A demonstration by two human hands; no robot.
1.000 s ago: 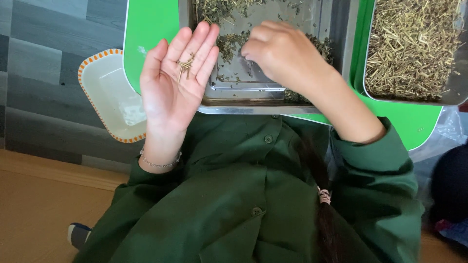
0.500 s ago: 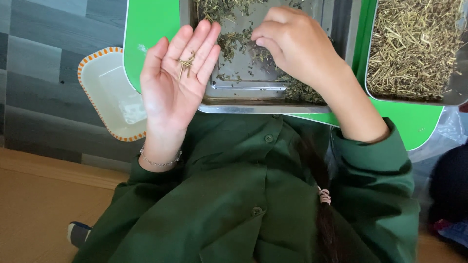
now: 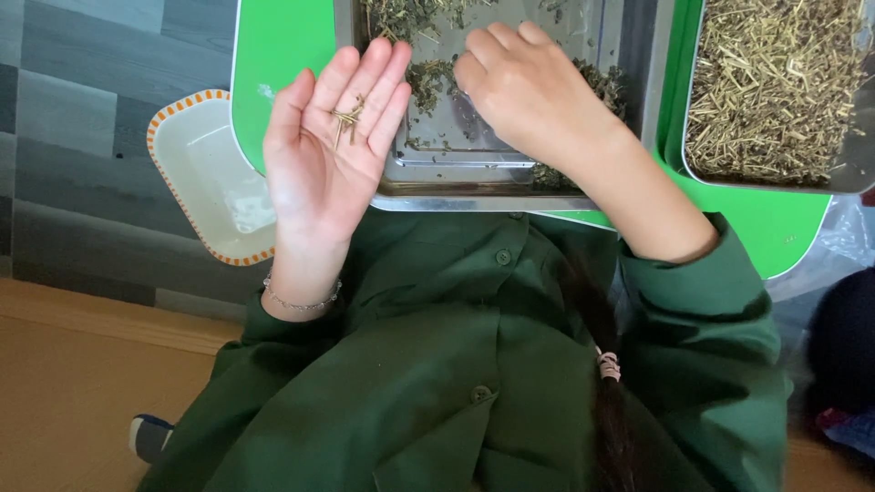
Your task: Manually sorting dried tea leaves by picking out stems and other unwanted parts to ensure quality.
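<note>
The left hand (image 3: pixel 330 150) is raised palm up, fingers together and nearly straight, wrist bare above a green sleeve. The right hand (image 3: pixel 529 91) reaches forward palm down, fingers curled, forearm bare.

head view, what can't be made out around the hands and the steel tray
- Right hand: fingertips curl down into the green dried herb bits, so any pinch is hidden.
- Shallow steel tray: far end cut off by the top edge.
- Small brown stems on the open left palm: too small to count.
- Second tray of pale straw-like stems: cut by top and right edges.
</note>
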